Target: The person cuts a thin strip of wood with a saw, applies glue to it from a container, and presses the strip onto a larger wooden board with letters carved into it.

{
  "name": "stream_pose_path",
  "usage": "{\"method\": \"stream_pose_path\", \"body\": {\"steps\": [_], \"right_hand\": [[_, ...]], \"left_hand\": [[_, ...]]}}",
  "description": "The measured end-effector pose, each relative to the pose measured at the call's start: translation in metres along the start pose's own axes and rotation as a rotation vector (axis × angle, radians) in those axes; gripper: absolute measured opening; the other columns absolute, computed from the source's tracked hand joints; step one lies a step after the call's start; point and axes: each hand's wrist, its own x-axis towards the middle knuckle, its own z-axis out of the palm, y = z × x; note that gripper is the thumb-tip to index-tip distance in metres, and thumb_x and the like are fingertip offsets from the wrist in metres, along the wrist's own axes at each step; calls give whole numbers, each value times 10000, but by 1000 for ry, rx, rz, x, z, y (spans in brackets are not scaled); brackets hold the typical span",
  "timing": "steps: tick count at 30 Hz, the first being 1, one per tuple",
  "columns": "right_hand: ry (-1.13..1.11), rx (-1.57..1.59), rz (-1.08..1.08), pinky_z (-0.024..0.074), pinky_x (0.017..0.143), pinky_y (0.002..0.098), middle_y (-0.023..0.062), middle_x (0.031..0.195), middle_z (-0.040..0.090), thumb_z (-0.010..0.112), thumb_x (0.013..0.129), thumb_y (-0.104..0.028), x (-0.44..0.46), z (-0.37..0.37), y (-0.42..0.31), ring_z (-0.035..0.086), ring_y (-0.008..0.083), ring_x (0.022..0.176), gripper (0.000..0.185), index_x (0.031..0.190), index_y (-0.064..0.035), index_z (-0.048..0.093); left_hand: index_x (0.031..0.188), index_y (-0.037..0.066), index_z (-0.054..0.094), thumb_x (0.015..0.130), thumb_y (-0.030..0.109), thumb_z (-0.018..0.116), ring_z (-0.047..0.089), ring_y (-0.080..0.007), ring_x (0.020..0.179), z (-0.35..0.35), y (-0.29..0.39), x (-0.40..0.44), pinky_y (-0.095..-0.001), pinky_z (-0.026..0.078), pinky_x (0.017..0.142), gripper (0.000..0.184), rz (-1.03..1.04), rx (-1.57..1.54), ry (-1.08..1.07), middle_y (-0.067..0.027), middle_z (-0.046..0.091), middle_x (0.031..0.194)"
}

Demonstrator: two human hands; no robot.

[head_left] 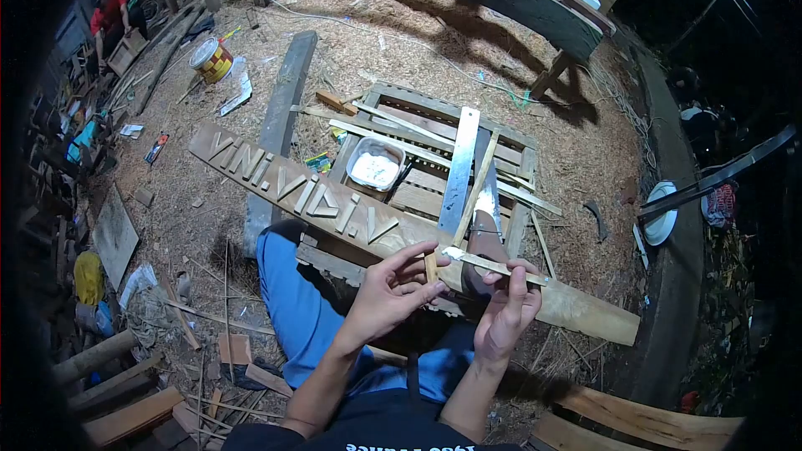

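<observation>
At 10 o'clock, near the margin of the view, a person in a red top (110, 12) is seen beside a wooden box (127, 52); a striped bucket (210, 61) is placed nearer the centre. From 9 o'clock towards 4 o'clock, a long board (576, 309) is laid across the foreground, its left part marked by raised wooden letters (322, 210). Just beyond the board, an open plastic container (376, 169) holding white material is supported on a low slatted counter (528, 169). Below centre, towards 6 o'clock, a short wooden piece (431, 268) is pinched upright between thumb and fingers of the left hand (386, 291). Above it, towards 1 o'clock, a flat metal strip (459, 169) and a saw (486, 240) are seen side by side. At 5 o'clock, a thin stick (489, 265), whitened at its left end, is gripped by the fingertips of the right hand (508, 313) above the board. At 3 o'clock, a white basin (662, 215) is shown.
</observation>
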Motion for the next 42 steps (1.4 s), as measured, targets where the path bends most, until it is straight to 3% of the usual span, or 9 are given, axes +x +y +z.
{"method": "stream_pose_path", "body": {"steps": [2,8,15,17,24,26,36,39,42], "right_hand": [[19,8,33,501,771,264,73,885,677,596,1074,-206,-1,0,-3,635,126,773,190,1085,-20,627],[-27,-17,15,501,704,272,89,871,659,610,1045,-195,-6,-1,-12,593,122,697,170,1020,-27,603],[-101,-23,19,514,677,272,81,843,648,593,1061,-169,-7,-1,-12,635,139,686,181,1022,6,617],[-90,-58,13,514,669,272,76,834,645,592,1066,-179,-8,1,-11,634,135,682,186,1019,-1,615],[-66,-72,-17,517,657,278,66,822,643,607,1064,-182,-8,4,-11,634,131,670,186,1017,-2,615],[-75,-73,-30,523,651,276,67,829,649,616,1061,-188,-7,3,-11,633,128,665,191,1017,-3,616],[-58,-47,5,536,642,266,80,865,664,625,1057,-188,-6,2,-15,624,116,663,169,1069,-24,586],[-69,-52,-4,539,641,269,88,887,675,621,1065,-202,-6,1,-14,646,121,679,185,1073,-21,583],[-93,-90,-23,553,657,271,92,880,678,616,1076,-235,-6,-1,-14,672,133,704,218,1072,-21,579]], "left_hand": [[1472,-24,508,916,-4,779,680,-96,967,3,6,1,-246,592,825,619,-11,24,-16,-122,734,1160],[1476,2,527,881,-5,816,609,-38,789,6,10,-3,-201,523,678,661,23,108,-77,-8,690,938],[1498,32,527,886,-1,816,625,-46,844,10,27,-9,-209,531,699,677,49,175,-94,12,665,922],[1503,14,493,875,-35,804,668,-75,892,9,28,-10,-200,556,709,702,73,162,-105,-42,668,1020],[1521,46,430,912,-24,775,647,-53,874,5,33,-13,-200,532,695,704,10,49,-159,-67,702,1016],[1454,20,467,886,-57,780,689,-76,911,5,37,-12,-193,548,693,653,-3,69,-167,-60,708,1052],[1464,22,488,853,-40,814,667,-60,863,11,38,-12,-188,546,721,696,49,152,-156,-61,726,1040],[1455,12,529,834,-16,840,658,-63,858,10,37,-12,-199,537,712,694,97,208,-115,-64,722,1048],[1419,44,606,823,88,878,675,-89,941,8,30,-11,-252,545,798,655,166,263,-57,-51,729,1040]]}}
